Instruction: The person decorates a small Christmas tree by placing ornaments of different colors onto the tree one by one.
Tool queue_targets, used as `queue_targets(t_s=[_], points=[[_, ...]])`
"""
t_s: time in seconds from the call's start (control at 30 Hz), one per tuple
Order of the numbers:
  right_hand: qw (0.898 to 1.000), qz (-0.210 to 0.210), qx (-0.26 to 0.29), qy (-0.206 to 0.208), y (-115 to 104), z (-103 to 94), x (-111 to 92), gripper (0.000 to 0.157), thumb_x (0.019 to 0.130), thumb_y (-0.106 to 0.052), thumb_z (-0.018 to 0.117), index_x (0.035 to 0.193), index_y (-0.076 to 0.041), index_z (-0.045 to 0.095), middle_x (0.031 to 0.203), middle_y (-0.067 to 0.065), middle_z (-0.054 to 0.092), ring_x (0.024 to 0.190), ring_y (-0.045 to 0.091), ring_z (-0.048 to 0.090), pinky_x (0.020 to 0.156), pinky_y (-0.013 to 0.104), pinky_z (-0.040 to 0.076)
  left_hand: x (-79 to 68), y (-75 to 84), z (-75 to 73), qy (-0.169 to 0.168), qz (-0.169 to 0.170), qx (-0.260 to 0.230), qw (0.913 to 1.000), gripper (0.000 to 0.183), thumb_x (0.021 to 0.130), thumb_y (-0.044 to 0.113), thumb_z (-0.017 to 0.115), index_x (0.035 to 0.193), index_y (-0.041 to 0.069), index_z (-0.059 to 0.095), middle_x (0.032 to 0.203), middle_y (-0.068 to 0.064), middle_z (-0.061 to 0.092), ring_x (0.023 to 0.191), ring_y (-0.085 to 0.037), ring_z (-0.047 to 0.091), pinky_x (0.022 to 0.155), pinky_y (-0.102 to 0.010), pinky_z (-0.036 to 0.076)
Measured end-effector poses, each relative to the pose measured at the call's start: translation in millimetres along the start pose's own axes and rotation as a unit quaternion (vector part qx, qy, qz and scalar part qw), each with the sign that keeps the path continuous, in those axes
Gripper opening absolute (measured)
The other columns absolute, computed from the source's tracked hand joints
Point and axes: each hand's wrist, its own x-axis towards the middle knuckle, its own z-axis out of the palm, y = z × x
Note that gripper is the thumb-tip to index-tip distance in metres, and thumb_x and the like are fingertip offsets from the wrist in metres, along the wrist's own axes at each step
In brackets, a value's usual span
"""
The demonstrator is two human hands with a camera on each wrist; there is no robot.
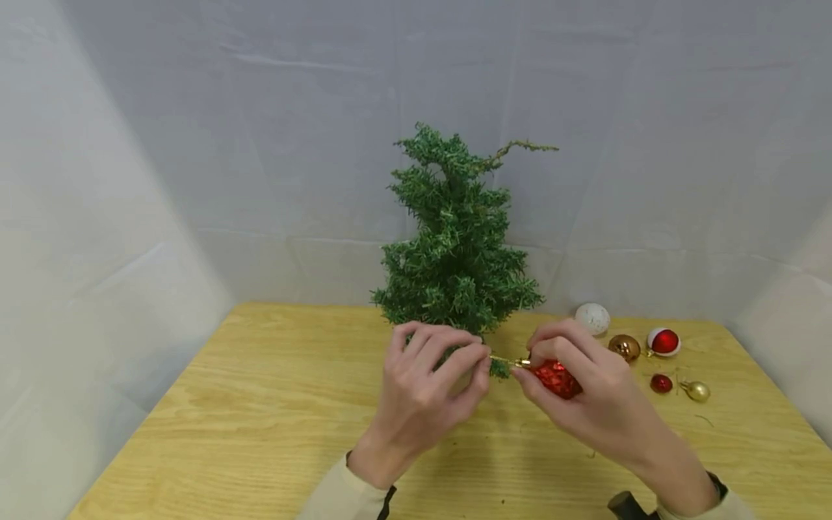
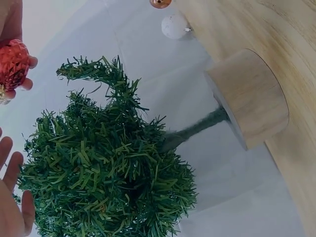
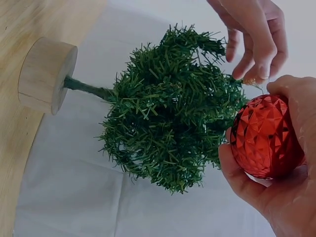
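Note:
My right hand grips a faceted red Christmas bauble, its thumb and fingers curled round the sides. A gold hanging string runs left from the bauble's gold cap. Its far end is pinched between the thumb and fingertips of my left hand. Both hands are in front of the lower branches of a small artificial Christmas tree. The tree's thin trunk stands in a round wooden base, which the hands hide in the head view.
On the table's right side lie a white speckled bauble, a brown-gold bauble, a red-and-white bauble, a small dark red bauble and a small gold bauble. One bare-looking branch sticks out right near the treetop. White cloth hangs behind.

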Motion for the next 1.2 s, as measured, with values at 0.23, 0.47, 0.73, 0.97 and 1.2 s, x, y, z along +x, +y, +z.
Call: queue_targets(t_s=[0.23, 0.47, 0.73, 0.97, 1.2], points=[[1.0, 0.002, -0.026, -0.009, 0.0, 3.3, 0.2, 0.031, 0.105, -0.034, 0.057, 0.096, -0.011, 0.076, 0.094, 0.004, 0.065, 0.066, 0.004, 0.054, 0.058, 0.011, 0.045, 1.1, 0.8, -0.2, 0.003, 0.013, 0.003, 0.9999, 0.019, 0.097, 0.02, 0.061, 0.087, 0.017, 0.077, 0.088, 0.003, 0.074, 0.079, -0.013, 0.067, 0.078, -0.035, 0.05], [0.999, 0.01, -0.038, -0.029, -3.1, 3.8, -1.8, 0.031, 0.106, -0.032, 0.054, 0.092, -0.014, 0.076, 0.093, 0.002, 0.065, 0.067, 0.006, 0.056, 0.059, 0.012, 0.045, 2.8, 1.1, 0.2, 0.006, 0.033, 0.002, 0.9994, 0.017, 0.095, 0.017, 0.062, 0.089, 0.017, 0.077, 0.087, 0.004, 0.074, 0.075, -0.012, 0.068, 0.073, -0.03, 0.05], [0.999, -0.006, -0.043, 0.005, -0.5, 2.6, 4.7, 0.031, 0.106, -0.027, 0.053, 0.091, -0.007, 0.073, 0.095, 0.005, 0.068, 0.074, 0.011, 0.064, 0.064, 0.013, 0.051, 9.1, 3.1, 0.3, -0.005, 0.027, 0.006, 0.9996, 0.012, 0.093, 0.017, 0.064, 0.088, 0.018, 0.076, 0.088, 0.004, 0.073, 0.078, -0.013, 0.068, 0.075, -0.033, 0.05], [0.998, -0.012, -0.06, 0.034, 2.4, -3.4, 11.8, 0.036, 0.107, -0.028, 0.05, 0.09, -0.004, 0.071, 0.094, 0.01, 0.069, 0.072, 0.018, 0.068, 0.058, 0.015, 0.052, 26.7, 3.4, 1.9, -0.014, 0.019, -0.005, 0.9997, 0.013, 0.092, 0.017, 0.065, 0.086, 0.018, 0.076, 0.087, 0.004, 0.074, 0.078, -0.013, 0.068, 0.075, -0.03, 0.051], [0.997, 0.002, -0.078, 0.03, 4.3, -9.3, 18.3, 0.036, 0.107, -0.031, 0.05, 0.092, -0.004, 0.071, 0.097, 0.01, 0.071, 0.087, 0.025, 0.072, 0.064, 0.022, 0.056, 33.9, 1.7, 1.9, -0.035, 0.0, -0.01, 0.9993, 0.016, 0.094, 0.02, 0.063, 0.087, 0.017, 0.078, 0.088, 0.003, 0.076, 0.081, -0.013, 0.07, 0.075, -0.03, 0.053]])
